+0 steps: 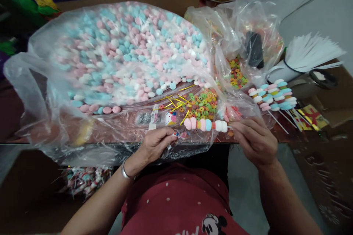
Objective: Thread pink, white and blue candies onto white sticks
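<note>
My right hand (255,137) pinches the stick end of a marshmallow skewer (204,124), held level above the table's front edge. Pink, white and blue marshmallows are threaded on it, with small yellow and red pieces between. Close to the skewer's other end, my left hand (157,145) is closed in a pinch on a small clear wrapper (182,135) with red and blue print. Behind the hands lie loose ring candies (202,104) and gold twist ties (176,102). A large clear bag of marshmallows (132,51) spreads over the table.
Finished skewers (273,95) are stacked at right, sticks toward me. Behind them stands a container of white sticks (309,55). A black object (254,48) rests on another plastic bag. Below the table at left, a box holds wrapped sweets (85,180). A cardboard box (165,3) stands behind.
</note>
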Demonstrator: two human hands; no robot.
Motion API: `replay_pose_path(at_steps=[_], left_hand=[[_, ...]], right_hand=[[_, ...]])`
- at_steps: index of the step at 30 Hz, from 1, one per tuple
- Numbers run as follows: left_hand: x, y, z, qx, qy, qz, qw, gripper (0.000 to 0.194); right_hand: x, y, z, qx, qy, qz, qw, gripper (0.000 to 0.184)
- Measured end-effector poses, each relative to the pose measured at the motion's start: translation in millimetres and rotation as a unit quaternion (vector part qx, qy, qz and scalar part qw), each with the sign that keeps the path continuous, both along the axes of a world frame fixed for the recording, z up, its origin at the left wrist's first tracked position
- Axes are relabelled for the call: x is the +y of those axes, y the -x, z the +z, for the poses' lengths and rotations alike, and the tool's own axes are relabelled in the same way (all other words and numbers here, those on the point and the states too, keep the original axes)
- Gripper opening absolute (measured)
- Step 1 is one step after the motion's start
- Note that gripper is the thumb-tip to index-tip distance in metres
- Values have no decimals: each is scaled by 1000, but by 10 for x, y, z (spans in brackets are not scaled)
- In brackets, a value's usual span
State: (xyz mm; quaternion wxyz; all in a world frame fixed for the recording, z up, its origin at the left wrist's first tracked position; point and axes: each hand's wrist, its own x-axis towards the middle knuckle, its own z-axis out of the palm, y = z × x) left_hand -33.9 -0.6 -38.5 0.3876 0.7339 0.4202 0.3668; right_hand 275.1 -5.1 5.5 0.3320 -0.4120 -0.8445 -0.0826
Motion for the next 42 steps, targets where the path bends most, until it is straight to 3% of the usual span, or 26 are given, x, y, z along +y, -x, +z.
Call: replay_pose_path(at_steps=[7,17,24,29,36,42], left_hand=[[12,-10,101,-65,178,-34,981,33],[0,5,88,-82,234,-40,968,34],[12,32,59,-92,238,-46,966,32],[46,4,127,-88,257,-67,960,35],[117,-25,186,-40,229,-122,965,38],[151,22,218,-6,216,-138,967,35]], right_hand=[[46,3,149,-8,10,27,1000,20],[94,-38,188,-27,-17,38,999,16],[116,-107,220,-73,17,64,995,15],[161,-144,309,-110,16,76,991,13],[241,-108,331,-118,80,107,984,14],[297,-39,321,-67,106,157,980,12]])
